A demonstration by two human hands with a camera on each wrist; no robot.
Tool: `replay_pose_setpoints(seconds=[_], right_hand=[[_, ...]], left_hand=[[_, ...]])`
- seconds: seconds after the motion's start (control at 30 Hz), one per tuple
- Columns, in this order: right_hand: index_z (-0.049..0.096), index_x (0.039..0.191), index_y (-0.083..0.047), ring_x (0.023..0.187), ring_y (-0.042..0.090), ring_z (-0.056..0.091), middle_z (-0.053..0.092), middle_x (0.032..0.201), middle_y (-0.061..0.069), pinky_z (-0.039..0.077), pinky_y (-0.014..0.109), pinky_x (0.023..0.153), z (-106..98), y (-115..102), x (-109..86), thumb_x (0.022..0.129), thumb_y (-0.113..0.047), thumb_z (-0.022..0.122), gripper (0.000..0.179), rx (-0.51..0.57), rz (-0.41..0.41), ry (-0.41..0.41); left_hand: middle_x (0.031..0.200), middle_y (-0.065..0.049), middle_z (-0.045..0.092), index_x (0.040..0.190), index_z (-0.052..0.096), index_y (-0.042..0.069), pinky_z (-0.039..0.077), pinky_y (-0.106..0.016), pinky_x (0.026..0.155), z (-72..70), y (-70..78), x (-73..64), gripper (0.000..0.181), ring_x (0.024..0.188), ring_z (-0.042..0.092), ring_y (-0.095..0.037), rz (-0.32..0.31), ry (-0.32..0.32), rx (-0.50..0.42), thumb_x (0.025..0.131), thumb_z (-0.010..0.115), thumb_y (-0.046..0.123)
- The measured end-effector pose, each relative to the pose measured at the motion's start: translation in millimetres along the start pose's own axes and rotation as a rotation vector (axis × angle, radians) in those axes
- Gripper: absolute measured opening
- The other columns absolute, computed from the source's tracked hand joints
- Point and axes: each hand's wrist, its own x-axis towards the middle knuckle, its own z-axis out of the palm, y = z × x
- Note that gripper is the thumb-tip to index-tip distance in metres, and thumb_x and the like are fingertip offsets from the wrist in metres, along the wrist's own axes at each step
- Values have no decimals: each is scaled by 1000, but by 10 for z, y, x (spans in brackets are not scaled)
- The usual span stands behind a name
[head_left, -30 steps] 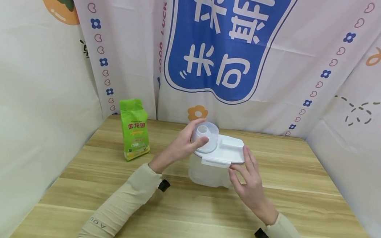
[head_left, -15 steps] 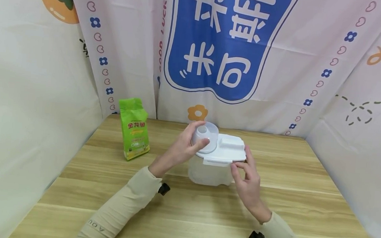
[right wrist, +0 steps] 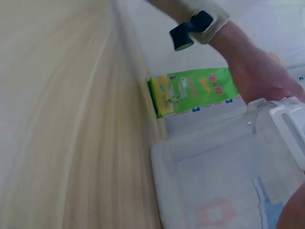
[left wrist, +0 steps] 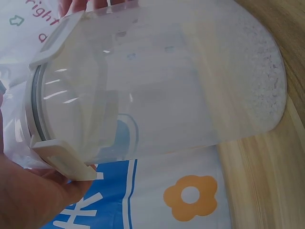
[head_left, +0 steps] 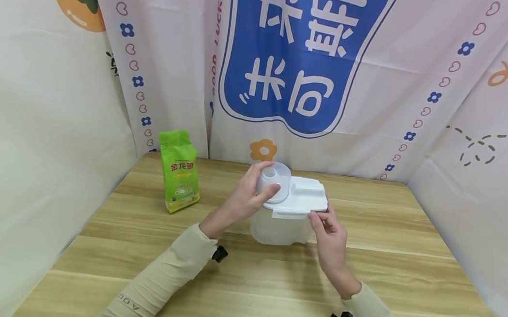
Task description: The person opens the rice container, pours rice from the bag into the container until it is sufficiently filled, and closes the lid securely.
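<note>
Two-hander right in front of me

Left hand (head_left: 248,191) has fingers curled round the clear round plastic cup (head_left: 282,185), right hand (head_left: 333,242) pinches the white plastic lid's (head_left: 299,200) right end. Translucent plastic tub (head_left: 277,231) underneath, upright on the woodgrain table (head_left: 246,289).

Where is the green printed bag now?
Head view: the green printed bag stands near the far left corner of the wood-grain table, left of the white-lidded translucent plastic container.

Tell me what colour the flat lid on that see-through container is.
The lid is white; the head view shows it best.
</note>
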Motion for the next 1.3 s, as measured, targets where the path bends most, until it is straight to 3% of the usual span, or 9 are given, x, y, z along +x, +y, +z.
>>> replay_pose_setpoints(seconds=[0.1,0.17,0.23,0.43,0.67,0.8,1.0,1.3], right_hand=[[68,94,9,132,17,49,68,120,2,46,15,101,23,-38,-11,93,-4,65,14,99,100,51],[71,92,3,119,14,57,72,98,-1,49,17,98,30,-56,-16,93,-2,64,9,161,145,72],[73,89,-4,107,14,60,71,87,-3,49,20,96,35,-70,-16,93,-1,63,11,219,176,67],[74,83,-10,102,11,59,70,87,-3,49,20,97,0,-81,-14,94,-5,64,16,281,241,59],[73,80,-14,94,11,58,69,84,-5,50,19,88,49,-79,11,91,-6,69,13,225,257,63],[71,81,-9,88,9,56,65,84,-5,50,18,81,76,-95,19,88,-9,73,7,190,274,81],[68,84,-2,89,10,54,63,86,-5,48,18,81,80,-111,17,88,-12,73,12,170,296,90],[66,81,-7,85,9,52,59,82,-6,47,18,77,101,-109,14,88,-13,73,12,169,289,91]], left_hand=[[138,-15,47,144,38,11,56,-42,90,-3,11,-1,57,113,56,-27,-14,-9,-3,97,61,34],[138,-15,47,144,38,11,56,-42,90,-6,14,1,57,113,56,-27,-19,-15,-3,97,61,34],[138,-15,46,144,38,11,56,-42,90,-11,17,0,57,113,56,-27,-23,-20,-6,97,61,33],[138,-14,46,144,38,11,57,-41,90,17,8,7,56,113,56,-27,-16,-24,-11,97,61,31],[136,-16,47,143,39,10,57,-40,87,27,-1,2,55,111,56,-28,-1,14,-11,97,63,29],[135,-16,48,143,40,10,58,-40,86,26,-2,-3,55,110,56,-28,0,21,-6,96,63,28],[132,-17,48,142,40,9,59,-37,82,43,5,-3,55,107,57,-27,13,30,2,96,63,28],[129,-18,48,142,39,8,57,-36,80,106,-14,-4,55,106,56,-27,20,70,-4,96,63,26]])
